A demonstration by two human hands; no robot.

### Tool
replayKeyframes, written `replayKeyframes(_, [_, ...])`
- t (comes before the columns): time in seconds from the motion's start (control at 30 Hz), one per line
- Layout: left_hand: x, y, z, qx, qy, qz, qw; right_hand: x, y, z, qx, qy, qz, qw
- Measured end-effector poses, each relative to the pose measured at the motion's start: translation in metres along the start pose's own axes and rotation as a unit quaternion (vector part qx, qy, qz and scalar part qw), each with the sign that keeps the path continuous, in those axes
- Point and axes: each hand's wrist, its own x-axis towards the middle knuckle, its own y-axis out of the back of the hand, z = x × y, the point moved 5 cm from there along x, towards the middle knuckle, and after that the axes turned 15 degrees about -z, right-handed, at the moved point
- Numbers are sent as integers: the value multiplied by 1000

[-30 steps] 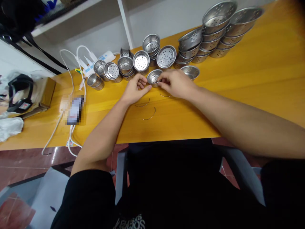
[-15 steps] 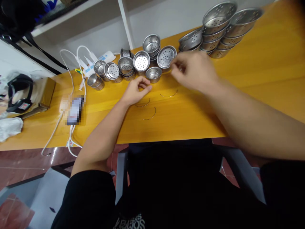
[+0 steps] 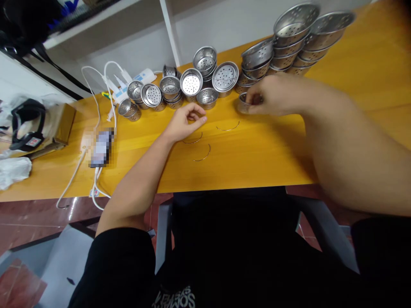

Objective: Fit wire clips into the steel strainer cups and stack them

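My right hand (image 3: 272, 94) is closed at a small perforated metal cup (image 3: 243, 105), its fingertips at the rim and partly inside; the hand hides the cup's right side. My left hand (image 3: 185, 122) rests on the table with thumb and fingers apart and nothing between them. Just beyond its fingertips stands another small metal cup (image 3: 207, 99). Three thin curved wires lie on the wood: one wire (image 3: 228, 129) between the hands, a second wire (image 3: 194, 141) by my left wrist, and a third wire (image 3: 205, 157) nearer the front edge.
Taller stacks of perforated metal cups (image 3: 295, 30) rise at the back right, and smaller cups (image 3: 150, 95) line the back. A phone (image 3: 102, 147) with white cables lies left, near a power strip (image 3: 144, 77). A cardboard box (image 3: 61, 128) stands at the far left.
My right hand has moved a little right and down, and the small cup at its fingers now shows. My left hand has hardly moved.
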Motion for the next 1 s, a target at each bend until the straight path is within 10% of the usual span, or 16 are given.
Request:
replayKeyframes(0.37, [7,-10,-20,33,-54,-34,997,-7,-18,-71,102,269,64,955])
replayKeyframes(0.5, [4,-1,-23,43,-20,-24,999,-5,-11,-57,72,203,56,975])
replayKeyframes(0.7, [1,5,-14,41,45,8,998,11,-35,-34,2,79,-163,983])
replayKeyframes(1.0, [1,5,-9,41,47,3,998,14,-46,-57,-101,24,-156,982])
